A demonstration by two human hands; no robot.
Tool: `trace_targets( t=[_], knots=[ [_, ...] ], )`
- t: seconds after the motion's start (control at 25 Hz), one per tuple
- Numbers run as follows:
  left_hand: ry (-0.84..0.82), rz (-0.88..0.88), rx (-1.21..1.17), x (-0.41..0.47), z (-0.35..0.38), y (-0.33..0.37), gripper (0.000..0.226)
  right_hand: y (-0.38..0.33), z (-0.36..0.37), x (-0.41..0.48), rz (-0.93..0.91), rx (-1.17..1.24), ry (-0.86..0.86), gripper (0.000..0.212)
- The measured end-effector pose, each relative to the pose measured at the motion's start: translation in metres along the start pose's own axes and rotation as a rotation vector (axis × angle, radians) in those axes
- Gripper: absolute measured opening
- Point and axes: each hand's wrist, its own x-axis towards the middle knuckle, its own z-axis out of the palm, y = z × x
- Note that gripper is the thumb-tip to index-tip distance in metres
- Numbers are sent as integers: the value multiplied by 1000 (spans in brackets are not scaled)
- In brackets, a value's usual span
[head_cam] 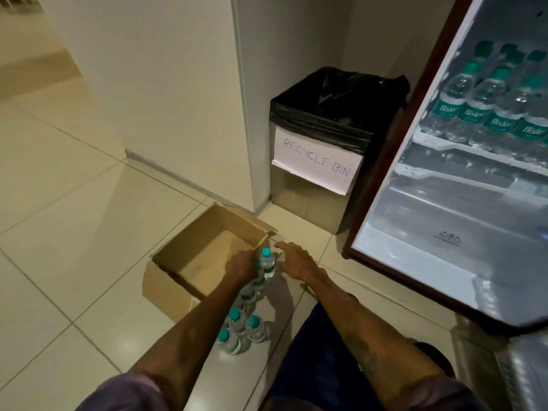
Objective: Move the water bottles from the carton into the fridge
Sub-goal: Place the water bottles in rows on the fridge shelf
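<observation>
Clear water bottles (237, 324) with teal caps stand on the floor beside the open carton (189, 262). The left hand (241, 266) curls round one bottle (267, 264) at the carton's right wall. The right hand (296, 262) hovers beside it, fingers spread.

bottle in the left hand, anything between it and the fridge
Only the right hand, open just beside the bottle on the fridge side. Past it there is bare floor up to the fridge, which stands open. The left hand grips the bottle.
</observation>
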Motion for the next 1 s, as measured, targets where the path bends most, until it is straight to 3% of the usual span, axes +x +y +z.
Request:
trace_targets(
  t=[0.12,0.28,0.44,0.68,1.0],
  knots=[
    [-39,26,-38,6,15,-18,30,2,18,12,11,-2,-57,42],
    [-15,44,-67,15,33,-20,53,13,31,28,41,-47,-110,54],
    [29,42,-46,23,48,-14,66,15,41,48,10,-31,-95,60],
    [58,15,16,39,61,-6,67,20,54,67,-25,-79,-86,60],
    [44,-9,37,56,74,-2,79,41,68,66,84,-115,-6,54]
  ],
)
